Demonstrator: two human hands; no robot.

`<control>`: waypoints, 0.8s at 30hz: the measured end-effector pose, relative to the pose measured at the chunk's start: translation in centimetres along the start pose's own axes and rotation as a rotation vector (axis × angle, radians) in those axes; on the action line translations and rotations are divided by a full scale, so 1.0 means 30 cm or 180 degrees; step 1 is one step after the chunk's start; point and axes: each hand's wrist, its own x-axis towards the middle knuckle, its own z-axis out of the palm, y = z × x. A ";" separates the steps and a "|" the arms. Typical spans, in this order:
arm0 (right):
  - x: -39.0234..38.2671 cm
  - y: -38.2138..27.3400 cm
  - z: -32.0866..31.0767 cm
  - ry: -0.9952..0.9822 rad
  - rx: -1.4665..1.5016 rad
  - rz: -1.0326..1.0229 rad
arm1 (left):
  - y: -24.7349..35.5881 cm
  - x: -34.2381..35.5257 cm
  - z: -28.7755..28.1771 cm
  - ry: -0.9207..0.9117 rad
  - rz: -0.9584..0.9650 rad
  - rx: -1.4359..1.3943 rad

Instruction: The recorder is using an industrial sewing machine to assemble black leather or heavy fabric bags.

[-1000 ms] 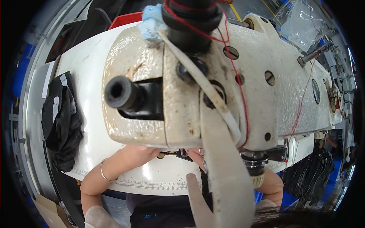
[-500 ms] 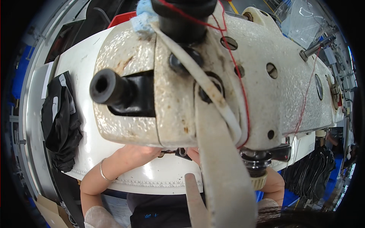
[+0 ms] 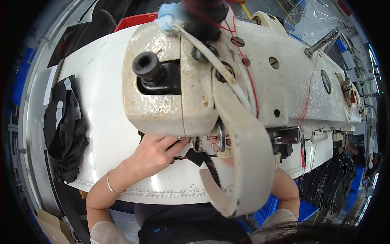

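My left hand reaches in under the front of a worn white sewing machine. Its fingers are bent and closed at the end of a black strip, which has a squarish flap and curves down toward me; the fingertips are partly hidden by the machine head. Behind the machine's curved pale lever, only a blurred sliver of my right hand shows, beside the strip. Its fingers cannot be made out. A small metal thread spring hangs close to the left fingers.
Black folded pieces with white labels lie at the table's left edge. Red thread runs over the machine. Many black strips hang at the right, near blue bins. A ruler scale follows the near table edge.
The view has shifted, so the machine head sits higher and further right. More of my left hand and the black strip now shows. The pale lever looks more curved.
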 end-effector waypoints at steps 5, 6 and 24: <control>-0.020 -0.118 -0.014 0.1831 -0.2001 -0.2135 | -0.007 -0.004 0.017 0.0148 -0.0018 -0.0126; -0.005 -0.118 -0.002 0.1832 -0.1984 -0.2147 | -0.016 0.001 0.022 0.0136 -0.0031 -0.0116; -0.034 -0.073 0.043 0.1488 -0.0790 -0.2213 | 0.060 0.001 -0.036 -0.0534 -0.1144 0.1101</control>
